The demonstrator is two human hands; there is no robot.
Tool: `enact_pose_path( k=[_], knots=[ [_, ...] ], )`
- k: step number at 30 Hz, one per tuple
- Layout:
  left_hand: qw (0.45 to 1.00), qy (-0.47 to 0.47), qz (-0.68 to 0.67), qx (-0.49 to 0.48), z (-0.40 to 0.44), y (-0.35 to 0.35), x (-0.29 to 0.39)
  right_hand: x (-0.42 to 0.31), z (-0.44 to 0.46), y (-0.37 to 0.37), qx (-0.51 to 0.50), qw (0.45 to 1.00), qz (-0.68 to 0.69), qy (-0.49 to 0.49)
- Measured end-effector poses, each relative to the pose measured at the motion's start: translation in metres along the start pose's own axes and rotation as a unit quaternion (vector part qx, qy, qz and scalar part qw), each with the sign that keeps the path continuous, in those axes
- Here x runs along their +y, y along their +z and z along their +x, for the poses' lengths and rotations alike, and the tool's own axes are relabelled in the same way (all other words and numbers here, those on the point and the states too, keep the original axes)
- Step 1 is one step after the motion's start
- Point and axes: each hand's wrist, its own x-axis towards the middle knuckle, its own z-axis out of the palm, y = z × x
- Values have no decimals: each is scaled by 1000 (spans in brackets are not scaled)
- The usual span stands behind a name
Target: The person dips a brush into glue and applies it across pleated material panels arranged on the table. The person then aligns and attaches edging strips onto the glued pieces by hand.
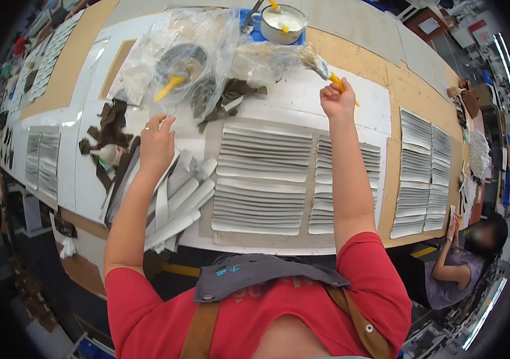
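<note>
My right hand [338,100] is raised over the table, closed around the yellow handle of a paintbrush [322,67] whose bristles are coated in white and point to the upper left. My left hand [158,143] hovers with its fingers slightly bent and apart, holding nothing I can see. Below it lies a loose pile of grey and white strips [177,194]. Between my arms, stacked rows of grey-white strips [262,206] lie side by side on a board. Beyond the brush, a white enamel pot [273,36] of white liquid holds another yellow-handled tool.
Clear plastic sheeting [147,57] surrounds a bowl [197,52] with a yellow-handled brush [171,85]. Dark green cloth scraps [240,93] lie nearby. More strip rows [413,173] cover the board at right. A seated person [458,269] works at the right edge.
</note>
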Motion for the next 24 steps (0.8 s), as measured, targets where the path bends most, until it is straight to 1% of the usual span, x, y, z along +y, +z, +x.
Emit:
enact_pose_path(
  k=[1,2,3,6,9,10,11,12,13,15,16,17,18,19,21,22,23,24],
  knots=[
    [1000,10,13,20,10,18,6,-12,6,31,119,990,-60,-51],
    [999,17,27,37,15,35,11,-23,10,51,237,959,-114,-102],
    [994,23,97,48,30,-10,-49,36,49,81,234,965,-86,-81],
    [984,25,112,137,57,20,-41,12,95,118,230,949,-195,-94],
    [985,14,131,111,68,32,-56,23,135,133,255,919,-287,-91],
    [981,33,125,145,73,37,-62,27,148,130,257,910,-315,-84],
    [982,37,99,158,76,39,-68,31,162,126,257,900,-343,-75],
    [982,40,73,167,79,37,-73,29,177,114,254,896,-361,-41],
    [982,45,47,175,80,34,-77,34,180,116,252,879,-403,-34],
    [975,-21,-61,213,82,21,-77,40,183,115,251,838,-484,-19],
    [964,-53,-116,232,86,17,-78,37,188,103,273,762,-582,-78],
    [943,-79,-200,255,92,17,-86,32,195,93,289,670,-669,-137],
    [913,-104,-282,276,99,18,-96,32,197,85,299,565,-744,-194],
    [875,-131,-363,293,103,18,-102,38,185,92,270,475,-780,-306],
    [838,-152,-424,308,114,12,-109,45,158,123,187,266,-797,-510],
    [817,-163,-454,317,120,8,-112,61,141,143,106,358,-774,-512],
    [813,-154,-468,310,125,4,-114,87,121,162,22,443,-738,-508],
    [809,-144,-482,304,131,0,-116,121,102,175,-60,522,-718,-456]
  ],
)
